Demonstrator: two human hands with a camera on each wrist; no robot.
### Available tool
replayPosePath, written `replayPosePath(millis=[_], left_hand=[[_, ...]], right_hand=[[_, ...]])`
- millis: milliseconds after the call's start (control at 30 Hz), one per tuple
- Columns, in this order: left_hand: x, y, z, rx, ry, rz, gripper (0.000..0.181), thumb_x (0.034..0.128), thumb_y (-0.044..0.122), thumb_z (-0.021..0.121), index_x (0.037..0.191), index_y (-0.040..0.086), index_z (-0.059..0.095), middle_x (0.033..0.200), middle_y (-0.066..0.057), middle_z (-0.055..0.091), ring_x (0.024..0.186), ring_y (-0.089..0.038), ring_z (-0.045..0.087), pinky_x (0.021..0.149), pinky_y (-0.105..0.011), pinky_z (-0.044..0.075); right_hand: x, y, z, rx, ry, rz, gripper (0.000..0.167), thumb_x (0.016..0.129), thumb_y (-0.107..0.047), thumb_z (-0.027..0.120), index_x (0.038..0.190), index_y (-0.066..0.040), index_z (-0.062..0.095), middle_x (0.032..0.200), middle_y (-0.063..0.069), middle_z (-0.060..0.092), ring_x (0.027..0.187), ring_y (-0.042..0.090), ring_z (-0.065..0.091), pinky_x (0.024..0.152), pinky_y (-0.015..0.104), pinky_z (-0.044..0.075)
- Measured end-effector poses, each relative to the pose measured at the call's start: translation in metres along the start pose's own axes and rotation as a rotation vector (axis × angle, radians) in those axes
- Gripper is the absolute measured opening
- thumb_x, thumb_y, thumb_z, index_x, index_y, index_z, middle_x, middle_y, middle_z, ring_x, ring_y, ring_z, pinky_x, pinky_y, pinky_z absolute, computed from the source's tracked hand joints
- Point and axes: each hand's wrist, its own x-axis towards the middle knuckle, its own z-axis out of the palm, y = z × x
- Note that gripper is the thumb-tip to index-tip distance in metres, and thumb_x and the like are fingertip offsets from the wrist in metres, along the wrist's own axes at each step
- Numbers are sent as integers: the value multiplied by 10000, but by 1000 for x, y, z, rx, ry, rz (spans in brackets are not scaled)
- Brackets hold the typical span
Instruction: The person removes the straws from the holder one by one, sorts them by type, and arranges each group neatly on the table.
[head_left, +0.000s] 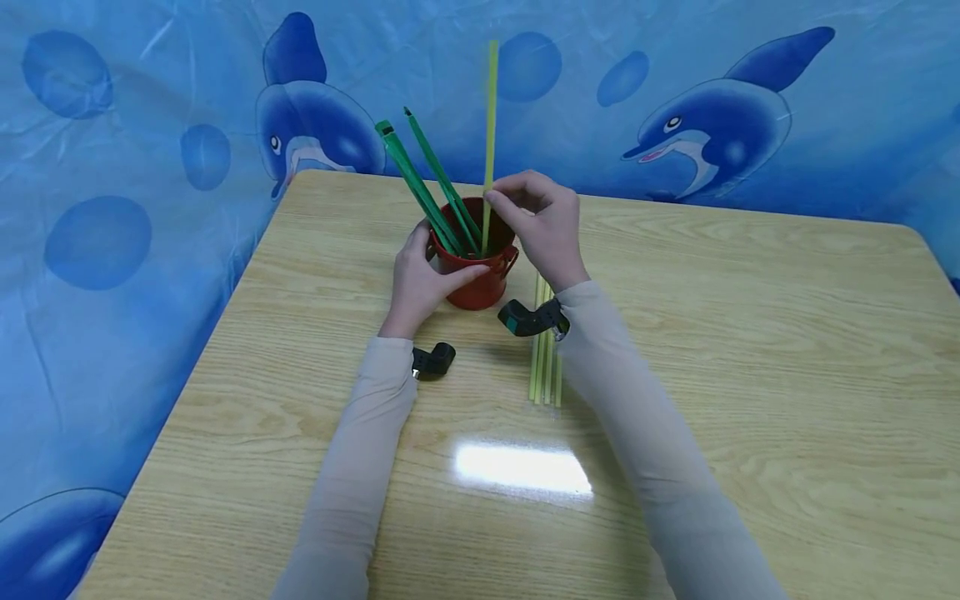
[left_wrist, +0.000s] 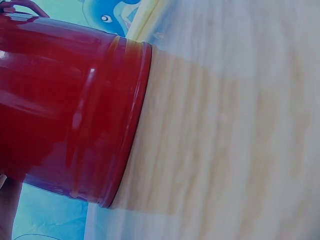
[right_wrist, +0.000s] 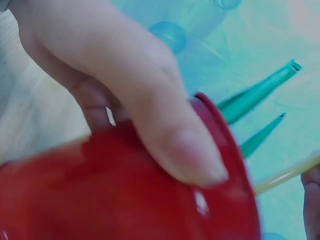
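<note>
A small red bucket (head_left: 478, 290) stands on the table, with several green straws (head_left: 420, 179) leaning out of it to the left. My left hand (head_left: 420, 279) grips the bucket's left side; its thumb (right_wrist: 192, 155) lies along the outside just under the rim. Between thumb and fingertips, my right hand (head_left: 546, 227) pinches a yellow straw (head_left: 491, 117) that stands nearly upright with its lower end inside the bucket. The left wrist view shows the bucket's lower wall (left_wrist: 65, 110) resting on the wood.
Several more yellow straws (head_left: 545, 375) lie side by side on the wooden table (head_left: 750, 350), partly under my right wrist. A handle (head_left: 512, 260) hangs at the bucket's right side. Behind the table hangs a blue dolphin-print sheet (head_left: 465, 92).
</note>
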Motion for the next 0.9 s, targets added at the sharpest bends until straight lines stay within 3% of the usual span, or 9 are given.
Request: replayPosePath(millis=[200, 433, 567, 900], left_hand=[[-1, 0, 0, 0, 4, -6, 776, 697, 233, 851, 1339, 56, 453, 1251, -95, 538, 1175, -174, 501, 985, -297, 434], [0, -1, 1, -13, 10, 4, 770, 700, 230, 849, 1339, 57, 455, 1252, -90, 537, 1179, -167, 495, 985, -290, 434], [0, -1, 1, -26, 7, 3, 766, 699, 225, 849, 1336, 58, 457, 1253, -85, 537, 1178, -161, 495, 979, -288, 438], [0, -1, 1, -38, 0, -4, 782, 695, 219, 852, 1345, 57, 449, 1266, -96, 521, 1191, -176, 487, 977, -296, 442]], right_hand=[[-2, -2, -12, 65, 98, -33, 68, 857, -14, 674, 884, 39, 706, 855, 134, 689, 740, 121, 645, 743, 293, 527], [-8, -13, -22, 115, 134, -111, 58, 857, 33, 650, 886, 38, 700, 854, 135, 679, 751, 168, 642, 716, 292, 515], [-12, -24, -27, 135, 166, -136, 52, 851, 56, 644, 876, 53, 689, 846, 28, 669, 789, 148, 638, 755, 300, 516], [-20, -38, -37, 262, 275, -179, 145, 826, 143, 603, 822, 22, 682, 819, 45, 659, 740, 202, 618, 716, 296, 506]])
